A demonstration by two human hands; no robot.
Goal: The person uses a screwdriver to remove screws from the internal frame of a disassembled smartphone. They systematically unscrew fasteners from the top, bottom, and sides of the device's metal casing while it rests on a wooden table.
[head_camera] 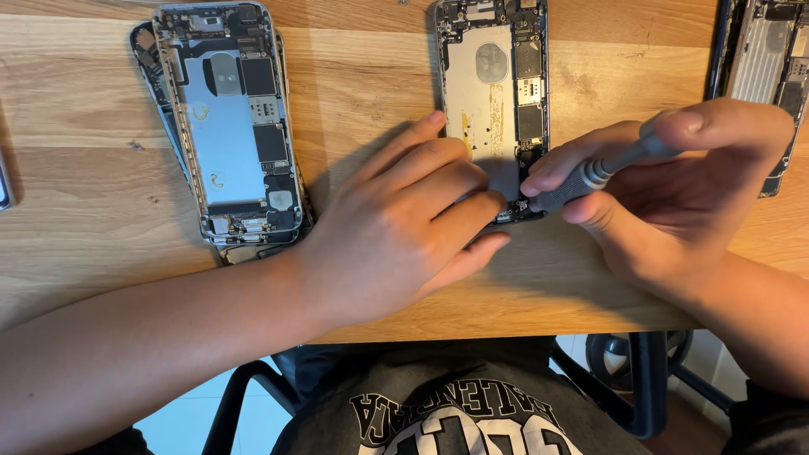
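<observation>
Nearest the table's front edge, the left hand (404, 223) lies palm down on the wooden table (101, 211), fingers spread flat and holding nothing; its fingertips press on the lower left part of an opened phone chassis (493, 101). Just to the right, the right hand (674, 190) is closed around a small grey precision screwdriver (594, 173), thumb and fingertips pinching the knurled shaft while the index finger caps the top end. The tool slants down to the left, and its tip meets the bottom edge of that chassis, right beside the left fingertips. The chassis lies flat, lengthwise away from the person, its top end cut off by the picture's upper border; inside it show a pale metal plate, a round pad and dark circuit parts down its right side.

Bare wood runs between both wrists and the near edge. Farther left, well apart from the hands, a second stripped phone body (232, 126) lies atop another shell, with open table between it and the left hand. At the far right corner, behind the right hand, a third opened phone (767, 59) lies partly out of view.
</observation>
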